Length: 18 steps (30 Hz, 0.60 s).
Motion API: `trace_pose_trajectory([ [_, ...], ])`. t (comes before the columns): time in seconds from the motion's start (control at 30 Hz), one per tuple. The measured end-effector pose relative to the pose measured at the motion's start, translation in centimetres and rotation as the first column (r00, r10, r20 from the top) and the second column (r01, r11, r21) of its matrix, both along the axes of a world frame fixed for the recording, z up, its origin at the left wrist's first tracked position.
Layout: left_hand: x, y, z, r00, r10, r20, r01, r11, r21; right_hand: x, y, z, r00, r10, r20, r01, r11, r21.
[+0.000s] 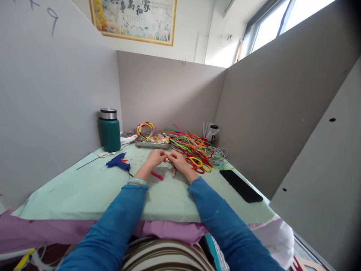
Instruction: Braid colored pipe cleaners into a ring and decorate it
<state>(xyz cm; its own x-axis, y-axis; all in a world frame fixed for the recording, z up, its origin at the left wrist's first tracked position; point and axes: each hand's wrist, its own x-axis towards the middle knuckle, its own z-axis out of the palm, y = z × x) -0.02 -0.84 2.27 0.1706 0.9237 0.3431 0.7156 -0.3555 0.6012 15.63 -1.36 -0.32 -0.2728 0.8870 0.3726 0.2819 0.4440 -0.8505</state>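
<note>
My left hand [156,157] and my right hand [177,160] meet over the middle of the pale green table cover [84,192]. Both pinch a small orange pipe cleaner piece [167,155] between their fingertips. A short pink pipe cleaner piece [157,175] lies on the cover just under my left wrist. Another small pinkish piece [173,173] lies below my right hand. A pale bangle [137,181] sits on my left wrist, and both arms wear blue sleeves.
A heap of coloured pipe cleaners [194,148] lies right of my hands. Behind are a metal tray [152,142] of small pieces, a coloured hoop [146,130], a green flask [109,130], a blue glue gun [118,162], and a black phone [240,185]. Grey partitions wall three sides.
</note>
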Motion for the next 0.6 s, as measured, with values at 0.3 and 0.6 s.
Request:
trace_pose_trajectory([
  [0.3,0.1,-0.2,0.0,0.984,-0.031,0.178,0.045,0.996,-0.075,0.1,0.7,0.0,0.982,0.025,-0.187,-0.036,0.998,-0.056],
  [0.6,0.2,-0.8,0.3,0.934,-0.065,0.350,0.134,0.975,-0.178,0.1,1.4,-0.3,0.991,-0.105,-0.088,0.113,0.990,0.088],
])
